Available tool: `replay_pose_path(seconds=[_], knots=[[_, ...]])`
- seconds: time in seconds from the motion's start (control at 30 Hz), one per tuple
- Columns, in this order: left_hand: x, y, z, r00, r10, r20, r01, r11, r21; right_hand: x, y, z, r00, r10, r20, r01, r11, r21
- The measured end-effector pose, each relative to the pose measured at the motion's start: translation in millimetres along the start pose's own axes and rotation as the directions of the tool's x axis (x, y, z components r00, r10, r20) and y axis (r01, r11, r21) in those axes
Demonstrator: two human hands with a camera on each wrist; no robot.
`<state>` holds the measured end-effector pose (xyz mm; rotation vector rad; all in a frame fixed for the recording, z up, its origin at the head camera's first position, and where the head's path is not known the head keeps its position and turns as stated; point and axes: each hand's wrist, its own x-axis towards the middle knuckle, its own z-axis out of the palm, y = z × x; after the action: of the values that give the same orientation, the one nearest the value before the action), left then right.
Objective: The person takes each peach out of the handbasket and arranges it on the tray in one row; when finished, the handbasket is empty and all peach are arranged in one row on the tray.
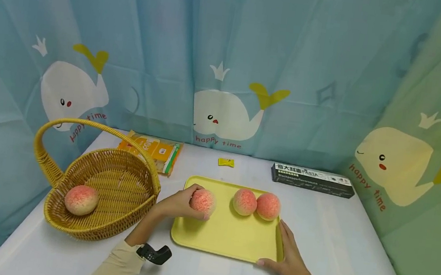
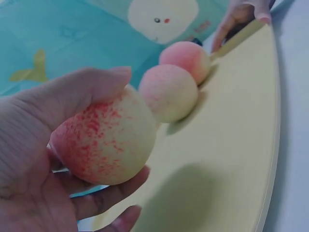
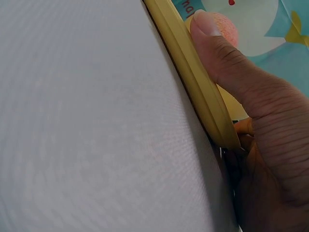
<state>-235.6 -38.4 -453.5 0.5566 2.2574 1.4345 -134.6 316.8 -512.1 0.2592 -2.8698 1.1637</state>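
My left hand [image 1: 181,204] grips a pink-and-cream peach [image 1: 203,202] over the left part of a yellow tray [image 1: 228,241]. In the left wrist view the thumb lies across the top of this peach [image 2: 106,140] and fingers curl beneath it; its shadow falls on the tray. Two more peaches, one [image 1: 244,202] touching the other [image 1: 268,206], sit at the tray's far right. My right hand [image 1: 290,260] holds the tray's near right corner, thumb over the rim [image 3: 203,92] in the right wrist view. Its other fingers are partly hidden there.
Left of the tray stands a wicker basket [image 1: 126,199] with a tall arched handle and one peach [image 1: 81,200] inside. Behind lie an orange food packet [image 1: 157,150], a small yellow sachet [image 1: 226,162] and a black pasta box [image 1: 313,181]. A whale-print curtain [image 1: 315,75] surrounds the white table.
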Motion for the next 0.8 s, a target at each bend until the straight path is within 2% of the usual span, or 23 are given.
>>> replay_pose_path(seconds=[0.2, 0.3, 0.5, 0.8], knots=[[22.1, -2.9, 11.8, 0.997, -0.068, -0.046, 0.069, 0.997, 0.023, -0.5, 0, -1, 1.000, -0.001, -0.007, 0.001, 1.000, 0.001], [31.6, -5.5, 16.0, 0.995, -0.078, -0.054, 0.080, 0.996, 0.040, -0.1, -1, -1, 1.000, 0.003, -0.004, -0.003, 1.000, 0.008], [45.9, -8.6, 22.2, 0.995, -0.077, -0.068, 0.080, 0.996, 0.032, 0.8, 0, 0, 1.000, 0.000, -0.003, 0.000, 1.000, 0.015], [58.7, -12.4, 30.7, 0.994, -0.053, -0.100, 0.056, 0.998, 0.027, 0.5, 0, 0, 1.000, 0.004, 0.001, -0.004, 1.000, 0.013]])
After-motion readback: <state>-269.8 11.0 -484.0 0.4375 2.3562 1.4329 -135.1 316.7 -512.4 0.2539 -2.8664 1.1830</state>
